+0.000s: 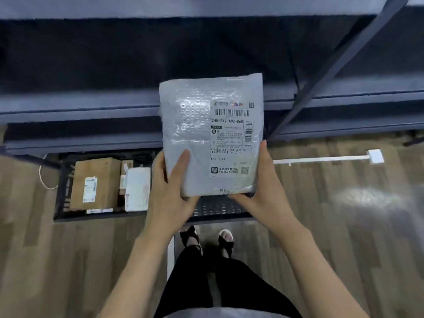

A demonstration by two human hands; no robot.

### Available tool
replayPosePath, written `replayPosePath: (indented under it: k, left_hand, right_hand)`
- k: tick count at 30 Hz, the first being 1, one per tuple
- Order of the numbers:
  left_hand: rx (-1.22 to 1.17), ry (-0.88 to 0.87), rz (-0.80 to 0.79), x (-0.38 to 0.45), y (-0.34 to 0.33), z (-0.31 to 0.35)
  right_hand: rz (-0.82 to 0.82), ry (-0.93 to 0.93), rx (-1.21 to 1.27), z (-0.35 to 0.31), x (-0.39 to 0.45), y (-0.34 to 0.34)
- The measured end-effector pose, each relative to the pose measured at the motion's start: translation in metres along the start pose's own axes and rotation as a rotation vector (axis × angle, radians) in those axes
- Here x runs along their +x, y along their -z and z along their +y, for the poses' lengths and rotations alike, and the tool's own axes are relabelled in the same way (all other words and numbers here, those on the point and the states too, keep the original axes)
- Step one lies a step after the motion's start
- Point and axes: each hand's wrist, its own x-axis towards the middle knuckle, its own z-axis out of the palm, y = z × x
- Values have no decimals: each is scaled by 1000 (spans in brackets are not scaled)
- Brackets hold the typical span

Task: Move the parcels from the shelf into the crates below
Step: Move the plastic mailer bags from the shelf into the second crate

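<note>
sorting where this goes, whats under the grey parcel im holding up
Below the grey parcel, held by the left hand and right hand, a dark crate shows bare slatted floor. The parcel and hands cover the rest of that crate.

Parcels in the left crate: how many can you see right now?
3: a large brown box at the left, a white parcel at the right, a smaller brown box partly hidden behind it. More may lie underneath.

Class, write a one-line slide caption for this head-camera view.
Both hands, left and right, hold a grey bubble mailer above black floor crates already containing parcels.
</note>
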Motion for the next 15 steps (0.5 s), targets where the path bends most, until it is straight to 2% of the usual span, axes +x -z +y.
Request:
replayPosePath:
  k: [3,7,11,15]
  left_hand:
    - [-14,169,-161,-35,-37,-24]
    - [-21,278,-284,-80,-87,-59]
    - [-41,510,-430,-112,-138,-90]
    - [-28,589,-527,-124,-197,-129]
  right_hand:
    - [-79,-153,-52,52,-22,-27]
    - [-232,-300,-69,119,-47,-61]
    - [-391,-426,-66,186,-60,-87]
    - [-485,-511,-31,249,-51,-114]
